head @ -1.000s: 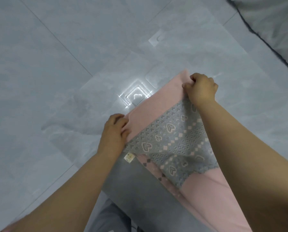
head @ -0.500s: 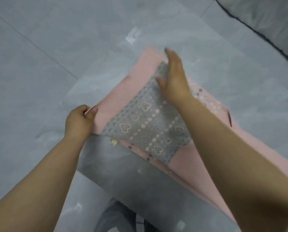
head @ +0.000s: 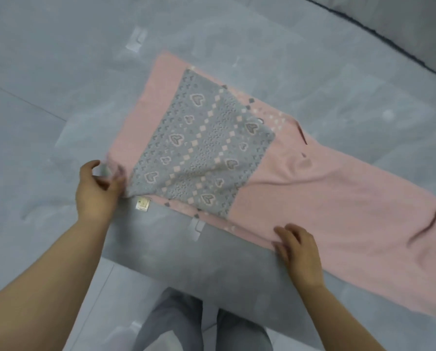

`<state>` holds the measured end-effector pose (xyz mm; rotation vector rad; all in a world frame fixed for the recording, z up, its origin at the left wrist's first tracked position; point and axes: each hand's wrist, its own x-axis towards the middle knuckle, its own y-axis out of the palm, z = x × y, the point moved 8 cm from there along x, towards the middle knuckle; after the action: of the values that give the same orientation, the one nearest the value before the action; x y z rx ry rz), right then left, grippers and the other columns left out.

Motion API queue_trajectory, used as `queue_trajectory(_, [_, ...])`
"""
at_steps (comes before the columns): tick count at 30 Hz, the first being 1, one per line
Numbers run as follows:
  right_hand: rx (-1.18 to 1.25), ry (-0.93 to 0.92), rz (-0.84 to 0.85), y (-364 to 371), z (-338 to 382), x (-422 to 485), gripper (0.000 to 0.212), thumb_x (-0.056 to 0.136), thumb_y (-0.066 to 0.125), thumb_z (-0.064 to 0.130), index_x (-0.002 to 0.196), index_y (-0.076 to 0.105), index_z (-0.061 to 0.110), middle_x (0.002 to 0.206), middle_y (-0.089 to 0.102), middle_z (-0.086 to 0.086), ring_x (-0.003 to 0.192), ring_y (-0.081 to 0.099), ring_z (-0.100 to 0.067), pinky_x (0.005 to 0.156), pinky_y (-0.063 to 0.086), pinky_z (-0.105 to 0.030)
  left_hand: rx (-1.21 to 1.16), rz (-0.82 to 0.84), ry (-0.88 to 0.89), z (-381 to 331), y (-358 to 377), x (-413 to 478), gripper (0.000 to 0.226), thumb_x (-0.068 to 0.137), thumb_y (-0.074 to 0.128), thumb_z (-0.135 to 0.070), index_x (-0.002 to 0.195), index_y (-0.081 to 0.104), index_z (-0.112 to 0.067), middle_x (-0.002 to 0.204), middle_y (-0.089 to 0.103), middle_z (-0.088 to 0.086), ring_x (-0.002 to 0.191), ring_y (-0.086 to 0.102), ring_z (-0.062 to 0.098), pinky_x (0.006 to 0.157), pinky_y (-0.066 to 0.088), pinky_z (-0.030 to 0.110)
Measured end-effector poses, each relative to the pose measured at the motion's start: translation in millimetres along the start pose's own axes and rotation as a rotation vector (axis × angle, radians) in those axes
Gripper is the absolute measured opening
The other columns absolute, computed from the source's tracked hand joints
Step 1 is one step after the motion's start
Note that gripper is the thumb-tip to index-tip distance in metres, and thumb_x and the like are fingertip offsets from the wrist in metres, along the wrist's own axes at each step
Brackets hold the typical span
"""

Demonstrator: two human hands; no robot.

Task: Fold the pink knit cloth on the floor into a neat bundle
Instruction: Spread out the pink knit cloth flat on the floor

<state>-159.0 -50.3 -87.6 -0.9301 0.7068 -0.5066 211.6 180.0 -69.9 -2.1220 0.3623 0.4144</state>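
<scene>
On floor: pink knit cloth (head: 325, 198), soft, limp; my left hand (head: 97, 188) pinches its corner, right hand (head: 298, 252) rests open on the near edge.

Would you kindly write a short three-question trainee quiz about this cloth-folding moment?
1. True or false: the grey heart-patterned panel lies on top of the pink knit cloth.
2. Which hand pinches the cloth corner beside the small white label? A left hand B right hand
3. Fill in: the right hand rests on the cloth's ____ edge.

Key: 1 true; 2 A; 3 near, the edge closest to the person.
</scene>
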Motion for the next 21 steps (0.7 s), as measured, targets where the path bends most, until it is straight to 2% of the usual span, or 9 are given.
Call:
queue_trajectory(3, [0.269, 0.140, -0.004, -18.7, -7.2, 19.7, 0.025, 0.083, 0.052, 0.031, 0.092, 0.069, 0.016, 0.089, 0.068, 0.006, 0.083, 0.055, -0.007, 0.075, 0.039, -0.013, -0.150, -0.170, -0.028, 9.3, -20.6, 2.4, 0.043, 0.084, 0.060, -0.015, 0.123, 0.043, -0.021, 0.074, 0.040, -0.011, 0.067, 0.049, 0.009, 0.077, 0.040, 0.028])
queue_trajectory(5, [0.457, 0.196, 0.093, -26.6, -12.5, 28.9, 0.009, 0.084, 0.059, 0.026, 0.086, 0.068, 0.026, 0.075, 0.068, 0.020, 0.070, 0.055, 0.004, 0.067, 0.039, -0.007, -0.220, -0.191, -0.036, 12.9, -30.2, 12.2, 0.036, 0.081, 0.062, -0.016, 0.110, 0.045, -0.030, 0.074, 0.042, -0.011, 0.072, 0.060, 0.023, 0.077, 0.047, 0.036])
queue_trajectory(7, [0.511, 0.208, 0.220, -29.7, -16.5, 31.8, 0.015, 0.084, 0.064, 0.017, 0.085, 0.066, 0.031, 0.069, 0.067, 0.013, 0.061, 0.055, 0.001, 0.060, 0.040, -0.009, -0.214, -0.155, -0.050, 14.6, -32.6, 19.9, 0.036, 0.080, 0.063, -0.015, 0.105, 0.044, -0.032, 0.075, 0.046, -0.008, 0.083, 0.063, 0.036, 0.079, 0.049, 0.042])
queue_trajectory(9, [0.428, 0.221, 0.160, -35.8, -23.9, 33.7, 0.015, 0.084, 0.064, 0.016, 0.098, 0.066, 0.023, 0.071, 0.064, 0.000, 0.063, 0.057, -0.012, 0.058, 0.038, -0.016, -0.071, -0.114, -0.043, 10.0, -27.5, 20.4, 0.041, 0.081, 0.063, -0.014, 0.118, 0.045, -0.022, 0.085, 0.052, -0.001, 0.095, 0.059, 0.036, 0.090, 0.045, 0.043])
queue_trajectory(10, [0.315, 0.191, 0.066, -43.1, -23.9, 35.0, 0.018, 0.085, 0.061, 0.020, 0.102, 0.064, 0.018, 0.075, 0.062, -0.003, 0.067, 0.057, -0.020, 0.060, 0.036, -0.020, 0.069, -0.114, 0.029, 1.2, -24.3, 18.3, 0.046, 0.082, 0.062, -0.014, 0.124, 0.045, -0.016, 0.098, 0.055, 0.008, 0.104, 0.054, 0.036, 0.095, 0.039, 0.041])
queue_trajectory(12, [0.111, 0.053, -0.043, -43.7, -10.5, 33.0, 0.028, 0.082, 0.051, 0.030, 0.100, 0.063, 0.012, 0.087, 0.062, -0.009, 0.078, 0.056, -0.031, 0.069, 0.033, -0.026, 0.330, -0.045, 0.390, -35.3, -5.0, 3.3, 0.040, 0.083, 0.059, -0.021, 0.120, 0.053, -0.008, 0.113, 0.057, 0.022, 0.109, 0.050, 0.039, 0.096, 0.034, 0.041])
queue_trajectory(15, [-0.001, -0.082, -0.004, -16.2, 16.4, 21.8, 0.036, 0.082, 0.049, 0.040, 0.102, 0.064, 0.014, 0.101, 0.060, -0.014, 0.092, 0.049, -0.028, 0.082, 0.034, -0.031, 0.342, 0.353, 0.942, -63.4, 50.5, -46.6, 0.031, 0.088, 0.049, -0.031, 0.093, 0.069, -0.008, 0.090, 0.070, 0.015, 0.090, 0.063, 0.033, 0.085, 0.044, 0.036])
queue_trajectory(18, [-0.075, -0.168, 0.040, 8.9, 30.1, 16.6, 0.038, 0.083, 0.048, 0.040, 0.111, 0.059, 0.017, 0.108, 0.059, -0.014, 0.097, 0.046, -0.026, 0.087, 0.036, -0.034, 0.525, 0.583, 1.068, -48.5, 97.9, -82.2, 0.056, 0.092, 0.030, -0.051, 0.113, 0.063, -0.011, 0.116, 0.067, 0.009, 0.115, 0.058, 0.028, 0.104, 0.026, 0.031])
queue_trajectory(21, [0.056, -0.130, 0.038, 4.5, 25.6, 25.8, 0.035, 0.084, 0.043, 0.028, 0.111, 0.060, 0.013, 0.106, 0.064, -0.012, 0.093, 0.055, -0.026, 0.083, 0.041, -0.032, 0.669, 0.608, 1.061, -28.4, 116.8, -87.7, 0.069, 0.084, 0.023, -0.065, 0.135, 0.041, -0.022, 0.141, 0.046, 0.001, 0.132, 0.036, 0.024, 0.113, 0.000, 0.024])
